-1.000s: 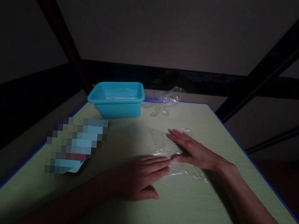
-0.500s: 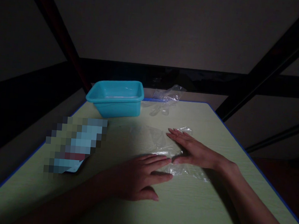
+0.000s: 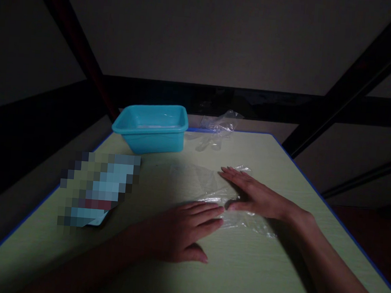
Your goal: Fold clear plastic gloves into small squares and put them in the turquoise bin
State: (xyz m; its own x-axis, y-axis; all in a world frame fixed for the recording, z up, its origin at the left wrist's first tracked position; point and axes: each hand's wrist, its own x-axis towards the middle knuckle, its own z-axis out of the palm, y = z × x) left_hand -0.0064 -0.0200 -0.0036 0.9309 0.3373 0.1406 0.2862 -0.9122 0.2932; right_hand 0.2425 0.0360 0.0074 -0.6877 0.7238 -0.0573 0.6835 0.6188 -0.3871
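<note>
A thin, clear piece of crinkled plastic, which looks like a disposable glove, lies spread on the table. My left hand rests palm down, with its fingertips on the near left edge of the plastic. The fingers are stretched out and the thumb is apart. On the right, my right hand lies flat over the plastic, its fingers pointing left and its thumb spread. Part of the plastic is hidden under this hand. Neither hand grips anything.
A turquoise plastic basin stands at the table's far left corner. Beside it another crumpled clear plastic glove hangs over the back edge. A pixelated light-blue item lies at left. The pale table has a blue rim.
Both hands stay almost in place on the plastic. The left fingers have drawn slightly closer together; the right hand has barely shifted.
</note>
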